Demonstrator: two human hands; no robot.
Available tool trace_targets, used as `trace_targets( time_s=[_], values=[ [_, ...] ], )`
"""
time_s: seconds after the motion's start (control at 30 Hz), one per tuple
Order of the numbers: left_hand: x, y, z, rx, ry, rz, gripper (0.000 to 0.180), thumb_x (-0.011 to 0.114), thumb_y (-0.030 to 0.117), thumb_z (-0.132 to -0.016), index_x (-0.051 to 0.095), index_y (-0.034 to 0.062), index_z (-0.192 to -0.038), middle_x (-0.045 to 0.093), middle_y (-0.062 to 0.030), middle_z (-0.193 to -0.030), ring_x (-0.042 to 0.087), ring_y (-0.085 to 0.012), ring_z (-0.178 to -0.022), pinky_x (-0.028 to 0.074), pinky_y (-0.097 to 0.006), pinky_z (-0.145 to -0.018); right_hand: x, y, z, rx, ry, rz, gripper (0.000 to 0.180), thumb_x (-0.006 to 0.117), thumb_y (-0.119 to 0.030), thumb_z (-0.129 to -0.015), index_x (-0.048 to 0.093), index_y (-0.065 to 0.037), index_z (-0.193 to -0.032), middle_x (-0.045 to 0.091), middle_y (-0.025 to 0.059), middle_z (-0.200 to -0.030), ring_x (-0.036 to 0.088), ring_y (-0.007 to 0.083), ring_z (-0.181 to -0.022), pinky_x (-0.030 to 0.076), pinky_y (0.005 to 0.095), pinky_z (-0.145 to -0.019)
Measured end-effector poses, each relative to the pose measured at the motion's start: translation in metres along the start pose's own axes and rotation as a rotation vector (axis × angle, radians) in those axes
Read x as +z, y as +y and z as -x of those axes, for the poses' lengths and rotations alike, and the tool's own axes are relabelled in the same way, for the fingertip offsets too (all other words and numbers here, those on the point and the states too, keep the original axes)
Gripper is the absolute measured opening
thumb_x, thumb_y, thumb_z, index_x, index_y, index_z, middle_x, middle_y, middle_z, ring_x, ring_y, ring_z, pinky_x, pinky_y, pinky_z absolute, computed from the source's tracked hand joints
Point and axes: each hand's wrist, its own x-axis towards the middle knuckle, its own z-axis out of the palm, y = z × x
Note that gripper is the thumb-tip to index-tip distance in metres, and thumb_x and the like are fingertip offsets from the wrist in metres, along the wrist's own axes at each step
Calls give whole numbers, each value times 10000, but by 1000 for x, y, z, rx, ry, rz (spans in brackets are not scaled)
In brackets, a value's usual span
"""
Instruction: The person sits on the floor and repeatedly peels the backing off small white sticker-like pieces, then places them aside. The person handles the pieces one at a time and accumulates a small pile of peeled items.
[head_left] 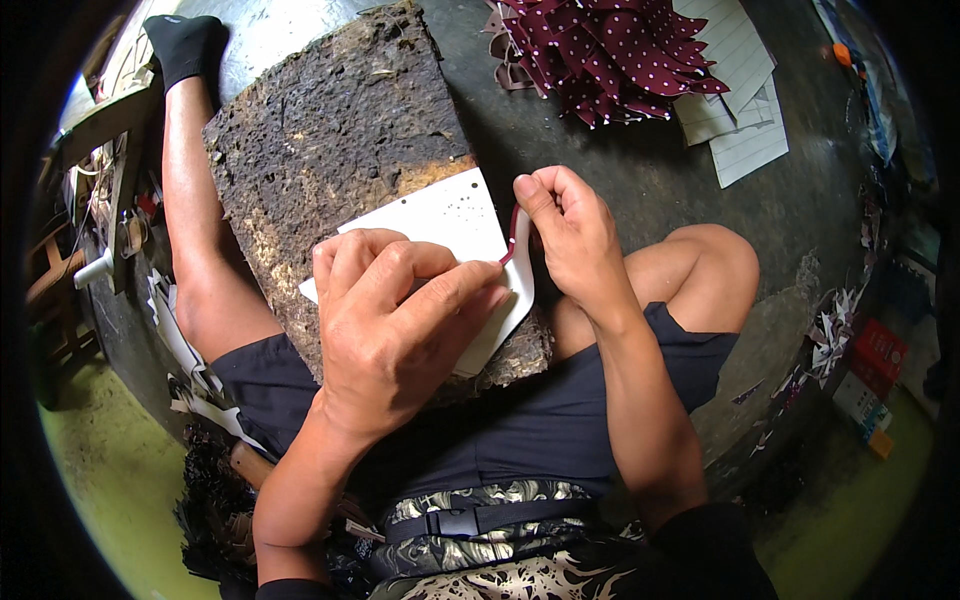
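Observation:
A flat white piece [450,215] with small dots and holes lies on a rough, dark slab [330,120] across my lap. Along its right side runs a narrow maroon edge [515,235] with white dots, and a white flap curves up there. My left hand [375,320] presses down on the white piece, fingers bent and close together, one fingertip at the maroon edge. Pinched between thumb and finger, the upper end of the maroon edge is in my right hand [580,230], lifted off the slab. My left hand covers part of the white piece.
A pile of maroon dotted pieces [610,55] sits on the dark floor at the far right, beside lined paper sheets [750,130]. Scraps [830,335] and a red box [878,355] lie at the right. A wooden frame [110,130] stands left, near my outstretched leg.

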Motion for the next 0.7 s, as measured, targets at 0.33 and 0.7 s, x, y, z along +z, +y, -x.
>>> trace_targets(
  time_s=[0.33, 0.7],
  values=[
    [-1, -3, -1, 40, 5, 9, 321, 1005, 216, -830, 876, 214, -1124, 725, 53, -1018, 658, -217, -960, 459, -436, -884, 7, 7, -13, -246, 57, 129, 346, 737, -320, -1168, 712, 10, -1066, 695, 127, -837, 637, 196, -732, 540, 394, -725],
    [6, 2, 4, 25, 68, 5, 298, 982, 218, -869, 873, 196, -1146, 738, 37, -1033, 663, -225, -958, 462, -443, -866, -17, -41, 35, 270, -4, -835, 717, 748, -427, -1166, 364, -137, -1697, 735, 71, -1067, 744, 147, -957, 623, 332, -871]
  ],
)
